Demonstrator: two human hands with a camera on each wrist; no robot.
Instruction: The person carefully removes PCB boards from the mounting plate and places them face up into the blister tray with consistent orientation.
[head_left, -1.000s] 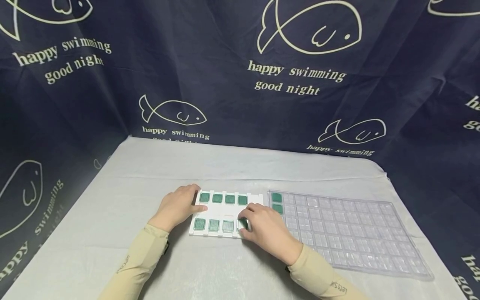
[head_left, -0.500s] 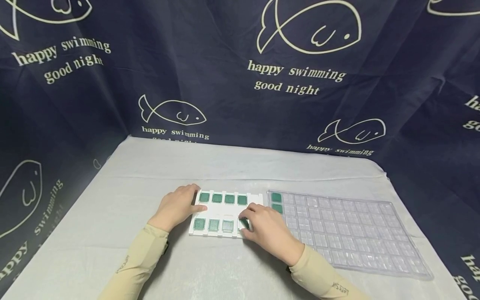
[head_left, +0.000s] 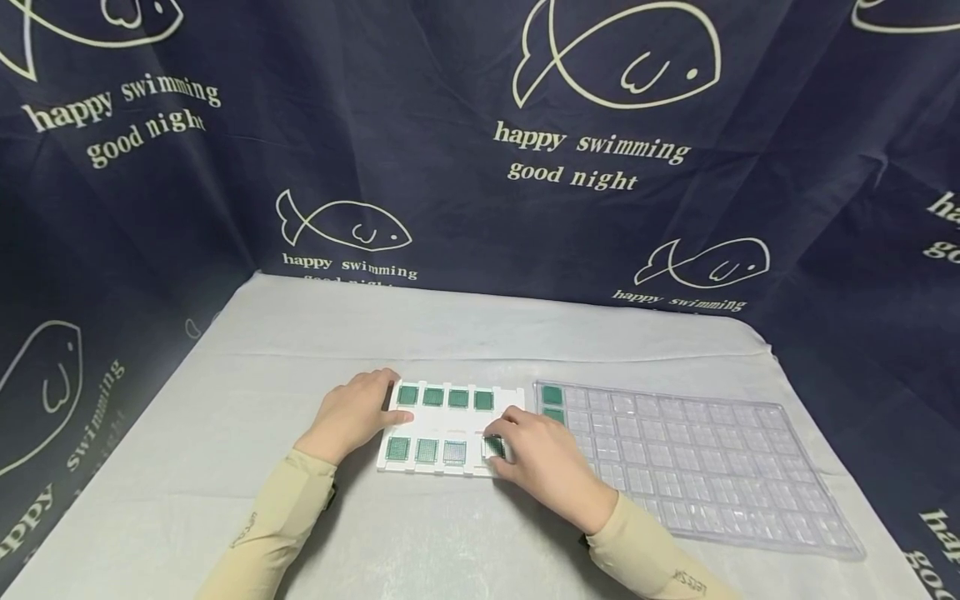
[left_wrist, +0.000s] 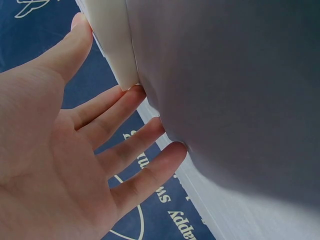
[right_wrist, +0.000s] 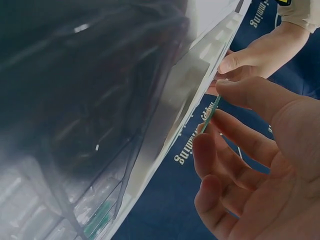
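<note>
A white tray [head_left: 442,422] lies flat on the table, with small square green perforated circuit boards [head_left: 458,398] in a back row and a front row. At its left end my left hand [head_left: 354,414] rests, thumb on top; in the left wrist view the extended fingers touch the tray's edge [left_wrist: 112,40] and the cloth. My right hand [head_left: 551,458] pinches one circuit board [head_left: 492,447] between thumb and fingers over the tray's front right part. The right wrist view has this board [right_wrist: 211,112] nearly edge-on, tilted.
To the right stands a clear plastic compartment tray [head_left: 693,467], close to the white tray. Two of its left-column compartments hold green boards [head_left: 552,394]. White cloth [head_left: 300,325] covers the table, and a dark blue printed curtain [head_left: 465,225] hangs behind.
My right hand has moved slightly right with the pinched board, away from the other front-row boards. It now covers part of the second green board in the clear tray. The left hand stays put.
</note>
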